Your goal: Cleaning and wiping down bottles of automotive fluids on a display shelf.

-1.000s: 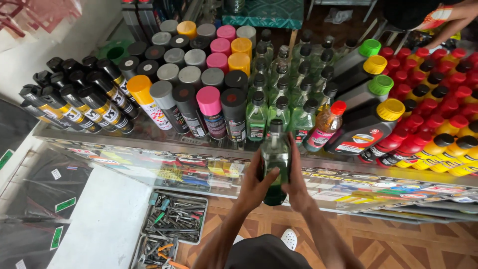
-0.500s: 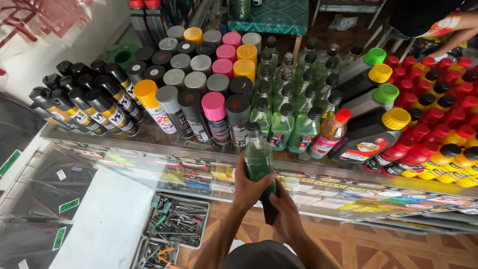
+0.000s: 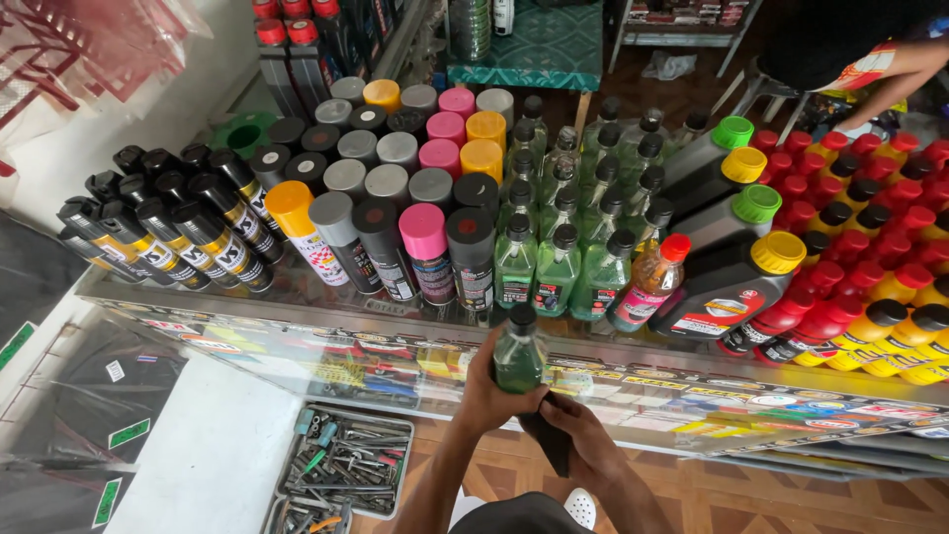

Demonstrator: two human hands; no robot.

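Above the glass counter (image 3: 326,316), left hand (image 3: 491,396) clasps a green bottle (image 3: 518,358); right hand (image 3: 583,440) clutches its dark base.

Green bottle (image 3: 518,358) black cap; pink-capped spray can (image 3: 428,249); yellow-capped black jug (image 3: 736,287); red bottles (image 3: 791,314).

Spray cans (image 3: 395,188) left of bottles (image 3: 563,227) on counter (image 3: 297,307); tool tray (image 3: 341,465) below.

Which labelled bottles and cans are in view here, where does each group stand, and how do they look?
Green bottle: black cap, held in left hand, right hand below.
Spray cans: counter middle, pink, grey, yellow caps.
Green bottles: behind it, black caps.
Red and yellow bottles: right side.
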